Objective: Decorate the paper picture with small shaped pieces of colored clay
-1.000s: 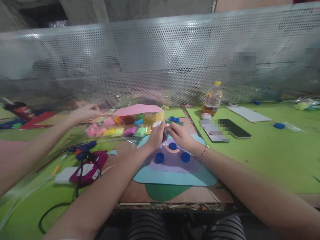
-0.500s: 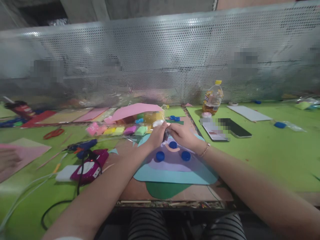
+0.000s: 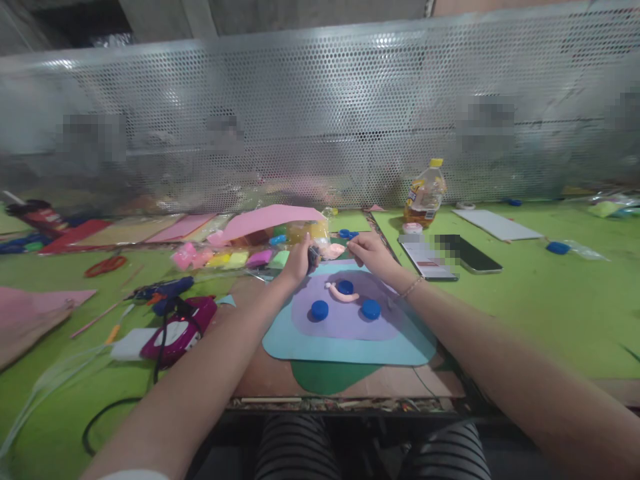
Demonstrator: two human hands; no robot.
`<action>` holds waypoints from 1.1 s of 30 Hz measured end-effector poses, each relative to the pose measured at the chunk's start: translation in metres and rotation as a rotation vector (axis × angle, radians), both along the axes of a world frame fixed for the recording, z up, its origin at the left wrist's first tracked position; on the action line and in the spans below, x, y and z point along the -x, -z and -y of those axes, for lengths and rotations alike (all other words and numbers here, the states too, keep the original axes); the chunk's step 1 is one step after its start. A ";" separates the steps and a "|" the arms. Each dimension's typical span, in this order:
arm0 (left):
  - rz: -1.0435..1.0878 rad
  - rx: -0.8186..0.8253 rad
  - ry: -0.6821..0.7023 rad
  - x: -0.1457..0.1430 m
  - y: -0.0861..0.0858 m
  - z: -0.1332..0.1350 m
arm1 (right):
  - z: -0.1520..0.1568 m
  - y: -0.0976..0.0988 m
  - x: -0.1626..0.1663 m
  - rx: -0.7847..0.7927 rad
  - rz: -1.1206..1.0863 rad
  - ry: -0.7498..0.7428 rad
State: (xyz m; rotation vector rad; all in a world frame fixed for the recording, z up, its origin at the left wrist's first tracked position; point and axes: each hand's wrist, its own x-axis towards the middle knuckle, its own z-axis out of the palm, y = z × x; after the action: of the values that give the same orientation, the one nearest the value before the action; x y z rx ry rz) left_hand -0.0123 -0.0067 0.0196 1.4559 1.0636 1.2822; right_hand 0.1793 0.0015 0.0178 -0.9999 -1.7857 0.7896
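Note:
My left hand (image 3: 299,261) is closed around a small dark object (image 3: 313,259) whose kind I cannot make out. Fingers pinched together, my right hand (image 3: 369,252) is just to the right; anything in the pinch is too small to name. Between the hands is a pale pink lump of modelling clay (image 3: 332,251). Below them lies a light blue paper sheet (image 3: 280,343) with a lilac paper shape (image 3: 345,330) on it. Blue bottle caps (image 3: 320,310) sit on the lilac shape. A curved peach clay strip (image 3: 344,295) with a small white end lies by the upper cap.
Left of my arm are a magenta device (image 3: 185,330) with cables, a blue glue gun (image 3: 170,288) and red scissors (image 3: 106,265). Clay packets (image 3: 239,260) lie behind. On the right stand a bottle (image 3: 425,193) and two phones (image 3: 473,253). A perforated metal screen (image 3: 320,120) closes the back.
My hands, together before, have moved apart, the left one leftward and the right one slightly right. The pale pink clay now shows between them. Another person's hand at far left has left view.

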 end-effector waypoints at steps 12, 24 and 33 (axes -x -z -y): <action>0.037 0.051 0.003 0.004 0.014 -0.011 | -0.004 0.012 0.000 0.279 -0.370 -0.151; 0.002 0.059 0.013 0.003 0.017 -0.010 | 0.000 0.009 0.003 0.298 -0.290 -0.144; -0.051 0.060 0.025 0.003 0.018 -0.010 | 0.013 0.001 0.011 0.236 -0.014 -0.125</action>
State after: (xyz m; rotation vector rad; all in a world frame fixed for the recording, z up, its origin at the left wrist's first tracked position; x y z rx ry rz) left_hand -0.0151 0.0028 0.0016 1.4593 1.1048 1.1913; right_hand 0.1679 -0.0114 0.0165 -1.0377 -1.7850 1.1037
